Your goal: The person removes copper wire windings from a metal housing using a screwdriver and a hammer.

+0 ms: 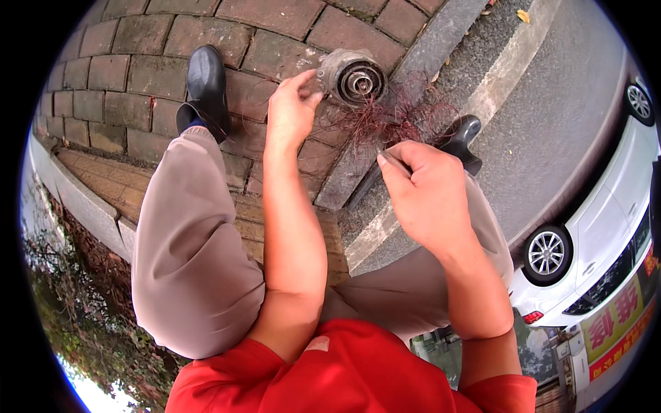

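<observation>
From where I stand, I see a round metal part (354, 77) sitting on the red bricks (275, 55), close by the long curb stone (441, 48). It has dark rings inside. A messy bunch of thin, reddish wires (406, 120) spreads out beside it, over the stone and toward the dark shoe (463, 138) on the right.

The right hand (430, 189) is closed around a dark tool (394, 164), with its tip by the wires. That grip looks firm. The left hand (292, 103) is at the left edge of the metal part, thumb and pointing finger a bit apart. I can't tell if its grip pinches the edge or just rests next to it.

To me, it looks like work on the wires. I think the left hand should press the part down on the bricks so it can't roll or slide. The tool should take a few wires at a time, close to the metal, and pull slowly and straight. Fast tugs could snap wires. Sharp ends might poke bare fingers, so keep the left fingers out of the tool's way.
</observation>
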A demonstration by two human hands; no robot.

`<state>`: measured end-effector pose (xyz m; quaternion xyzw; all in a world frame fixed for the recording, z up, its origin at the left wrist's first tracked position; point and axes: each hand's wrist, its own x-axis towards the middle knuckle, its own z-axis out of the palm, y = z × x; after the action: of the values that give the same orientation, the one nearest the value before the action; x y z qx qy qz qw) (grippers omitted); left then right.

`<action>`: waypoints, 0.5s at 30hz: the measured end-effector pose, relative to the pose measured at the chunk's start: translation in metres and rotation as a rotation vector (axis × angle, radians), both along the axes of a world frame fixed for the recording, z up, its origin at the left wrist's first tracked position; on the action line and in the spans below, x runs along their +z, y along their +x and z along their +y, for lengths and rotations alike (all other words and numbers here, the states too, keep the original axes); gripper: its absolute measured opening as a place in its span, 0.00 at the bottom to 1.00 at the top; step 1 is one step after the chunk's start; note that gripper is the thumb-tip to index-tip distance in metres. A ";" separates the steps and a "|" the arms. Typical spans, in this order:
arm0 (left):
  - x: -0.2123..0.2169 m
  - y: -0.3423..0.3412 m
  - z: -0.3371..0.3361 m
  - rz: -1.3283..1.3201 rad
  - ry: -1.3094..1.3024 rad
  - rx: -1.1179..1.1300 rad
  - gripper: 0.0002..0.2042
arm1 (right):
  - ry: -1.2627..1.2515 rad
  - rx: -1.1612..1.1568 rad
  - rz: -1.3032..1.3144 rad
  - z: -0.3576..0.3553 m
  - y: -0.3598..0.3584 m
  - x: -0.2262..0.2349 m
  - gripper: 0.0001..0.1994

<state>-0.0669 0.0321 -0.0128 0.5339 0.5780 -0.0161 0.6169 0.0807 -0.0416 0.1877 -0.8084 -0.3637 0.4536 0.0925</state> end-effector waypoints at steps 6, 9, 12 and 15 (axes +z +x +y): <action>-0.034 0.043 -0.037 -0.255 0.338 0.180 0.21 | 0.097 0.078 0.020 -0.020 -0.010 -0.003 0.08; -0.039 0.039 -0.035 -0.309 0.251 0.242 0.21 | 0.139 0.073 0.012 -0.030 -0.005 -0.005 0.08; -0.043 0.040 -0.034 -0.346 0.187 0.301 0.20 | 0.161 0.034 0.030 -0.042 -0.001 0.003 0.06; -0.042 0.041 -0.033 -0.319 0.217 0.273 0.20 | 0.197 -0.026 0.032 -0.049 0.005 0.009 0.04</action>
<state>-0.0257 -0.0010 -0.0550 0.5100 0.5382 0.2143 0.6359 0.0856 -0.0908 0.1969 -0.7928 -0.3943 0.4271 0.1832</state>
